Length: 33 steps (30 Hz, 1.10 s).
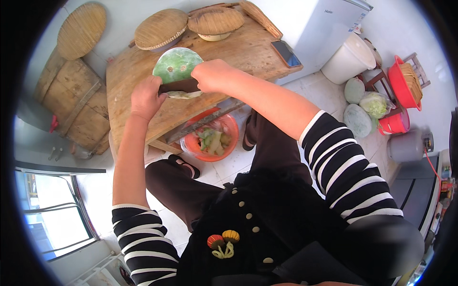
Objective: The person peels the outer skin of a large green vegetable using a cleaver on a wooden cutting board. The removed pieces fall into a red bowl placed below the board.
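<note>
A green winter melon (pixel 177 66) with a whitish bloom rests on the wooden table (pixel 132 93). Across its near side lies the dark blade of a kitchen knife (pixel 180 86). My right hand (pixel 212 75) is closed at the knife's right end, where the handle is hidden inside the fist. Gripping the blade's left end is my left hand (pixel 146 94), thumb toward me. A pale cut piece of melon (pixel 184 95) shows below the blade, on my side of it. How deep the edge sits in the melon cannot be seen.
Woven round lids (pixel 161 28) cover bowls at the table's back. A phone (pixel 286 53) lies at the right corner. Below the near edge stands an orange basin (pixel 230 143) with peelings. Melons (pixel 357 119), a gas cylinder (pixel 404 146) and a white bucket (pixel 349 59) stand right.
</note>
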Each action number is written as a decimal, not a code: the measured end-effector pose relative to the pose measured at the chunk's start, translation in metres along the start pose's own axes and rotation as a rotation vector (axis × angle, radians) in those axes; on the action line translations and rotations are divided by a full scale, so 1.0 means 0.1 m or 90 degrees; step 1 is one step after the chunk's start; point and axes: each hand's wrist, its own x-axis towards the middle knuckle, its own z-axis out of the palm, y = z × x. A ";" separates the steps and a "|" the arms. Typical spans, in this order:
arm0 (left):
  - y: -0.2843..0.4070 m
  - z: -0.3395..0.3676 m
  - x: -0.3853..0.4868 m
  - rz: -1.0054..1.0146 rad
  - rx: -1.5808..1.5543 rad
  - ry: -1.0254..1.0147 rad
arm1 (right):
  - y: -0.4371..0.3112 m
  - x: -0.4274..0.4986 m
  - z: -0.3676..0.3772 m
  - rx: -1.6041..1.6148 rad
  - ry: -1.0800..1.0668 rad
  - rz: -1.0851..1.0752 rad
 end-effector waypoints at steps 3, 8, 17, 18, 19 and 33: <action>-0.04 0.02 -0.04 0.021 0.010 -0.001 | -0.04 -0.02 0.03 0.007 0.007 0.004; -0.11 0.04 -0.03 0.036 -0.010 -0.003 | -0.15 -0.06 0.03 0.011 0.004 0.043; -0.11 0.08 -0.03 0.101 0.016 -0.015 | -0.03 -0.13 0.28 0.045 0.044 0.033; -0.10 0.09 -0.04 0.103 0.008 -0.010 | -0.04 -0.13 0.29 0.046 0.047 0.034; -0.10 0.09 -0.04 0.103 0.009 -0.011 | -0.04 -0.14 0.30 0.047 0.050 0.036; -0.18 0.23 -0.06 0.105 0.043 -0.064 | -0.14 -0.18 0.53 0.029 0.047 0.113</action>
